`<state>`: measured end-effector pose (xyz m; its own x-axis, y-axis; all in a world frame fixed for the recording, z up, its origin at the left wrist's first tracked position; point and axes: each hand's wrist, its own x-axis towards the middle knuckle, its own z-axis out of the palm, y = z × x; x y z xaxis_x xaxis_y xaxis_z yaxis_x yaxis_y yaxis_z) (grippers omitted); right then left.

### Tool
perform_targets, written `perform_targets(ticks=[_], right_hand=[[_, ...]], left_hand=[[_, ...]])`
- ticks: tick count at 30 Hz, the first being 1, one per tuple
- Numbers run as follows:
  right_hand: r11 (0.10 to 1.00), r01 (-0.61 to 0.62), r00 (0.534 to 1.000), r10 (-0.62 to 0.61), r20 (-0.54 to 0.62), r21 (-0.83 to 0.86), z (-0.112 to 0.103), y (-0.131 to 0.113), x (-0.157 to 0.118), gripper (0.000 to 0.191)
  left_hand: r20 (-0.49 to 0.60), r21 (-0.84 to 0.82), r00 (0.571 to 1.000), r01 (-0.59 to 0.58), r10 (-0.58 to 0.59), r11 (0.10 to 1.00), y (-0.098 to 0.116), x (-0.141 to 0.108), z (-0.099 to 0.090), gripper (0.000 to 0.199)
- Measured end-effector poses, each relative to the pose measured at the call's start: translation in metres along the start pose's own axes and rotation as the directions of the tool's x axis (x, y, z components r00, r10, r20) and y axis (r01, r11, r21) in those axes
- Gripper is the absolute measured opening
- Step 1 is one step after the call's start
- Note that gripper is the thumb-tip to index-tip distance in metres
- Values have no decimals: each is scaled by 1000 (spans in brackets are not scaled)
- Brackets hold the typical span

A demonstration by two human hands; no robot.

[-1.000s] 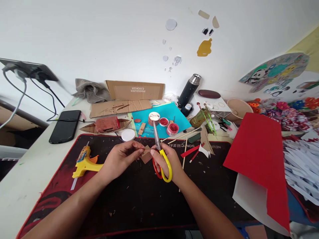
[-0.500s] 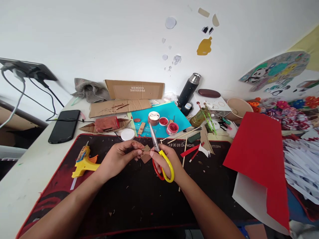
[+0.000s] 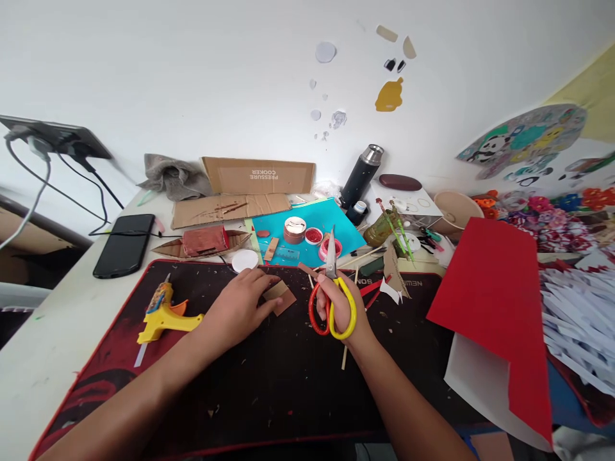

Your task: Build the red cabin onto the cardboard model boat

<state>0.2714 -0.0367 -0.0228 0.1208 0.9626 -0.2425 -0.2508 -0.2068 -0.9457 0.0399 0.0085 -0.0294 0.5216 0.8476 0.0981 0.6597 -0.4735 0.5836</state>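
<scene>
My right hand (image 3: 340,304) holds scissors (image 3: 331,259) with one red and one yellow handle, blades pointing up and away. A narrow brown cardboard strip (image 3: 307,270) sticks out by its fingertips; whether they pinch it is hard to see. My left hand (image 3: 243,299) is lowered over the black mat (image 3: 269,384), thumb and fingers apart. Beside its fingers lies a small brown cardboard piece (image 3: 284,302), with a second, paler piece partly over it. Nothing shows in this hand, though its palm is hidden.
A yellow glue gun (image 3: 166,320) lies at left, near a phone (image 3: 123,246). A cardboard boat (image 3: 204,242) stands behind the mat. Open paint jars, including a pink one (image 3: 323,250), stand on a blue sheet (image 3: 343,227). Red card (image 3: 490,288) is at right.
My left hand has gone from pinching cardboard to lying lower with fingers apart. My right hand has moved right with the scissors, and the cardboard strip now shows by its fingertips.
</scene>
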Motion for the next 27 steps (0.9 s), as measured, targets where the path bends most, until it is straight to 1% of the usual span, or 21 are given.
perform_targets(ticks=[3,4,6,8,9,11,13,15,17,18,20,22,23,24,25,27], right_hand=[[1000,-9,1000,9,18,-7,2,2,-3,37],[1000,-13,1000,13,21,-8,3,3,-5,36],[1000,-15,1000,15,17,-11,4,4,-7,36],[1000,-15,1000,15,9,-12,5,5,-8,37],[1000,-14,1000,15,7,-10,5,4,-9,38],[1000,-17,1000,17,5,0,5,4,-9,38],[1000,-22,1000,22,5,10,5,5,-9,39],[1000,-28,1000,27,4,14,5,7,-9,40],[999,-35,999,35,3,8,6,10,-9,41],[999,-37,999,37,3,5,8,11,-9,41],[999,-40,999,40,7,-4,10,13,-10,41],[999,-39,999,39,9,-14,14,14,-11,40],[999,-37,999,37,9,-21,16,14,-11,40],[999,-33,999,34,10,-29,17,14,-11,40],[999,-30,999,30,11,-36,19,14,-12,40],[998,-22,1000,23,14,-50,21,13,-12,41]], left_hand=[[77,157,995,-74,62,985,1,1,8,51],[114,182,991,-96,76,979,1,2,9,51],[168,190,980,-135,103,973,1,5,8,44],[163,154,981,-131,106,979,1,9,5,36],[150,116,985,-107,89,987,0,10,3,33],[132,-12,991,3,-2,1000,-1,14,0,32],[143,-136,984,123,-103,983,-2,17,-4,25],[147,-242,976,195,-163,950,-2,19,-8,19],[139,-389,969,243,-204,888,1,20,-10,27],[145,-492,961,276,-234,826,3,20,-11,35],[191,-688,938,339,-291,641,7,20,-11,47],[257,-796,917,380,-305,471,10,18,-10,52],[280,-823,912,389,-301,414,11,17,-9,56],[291,-837,910,392,-296,381,12,16,-8,60],[293,-845,912,388,-289,367,12,15,-7,64],[274,-856,923,362,-269,369,11,12,-5,64]])
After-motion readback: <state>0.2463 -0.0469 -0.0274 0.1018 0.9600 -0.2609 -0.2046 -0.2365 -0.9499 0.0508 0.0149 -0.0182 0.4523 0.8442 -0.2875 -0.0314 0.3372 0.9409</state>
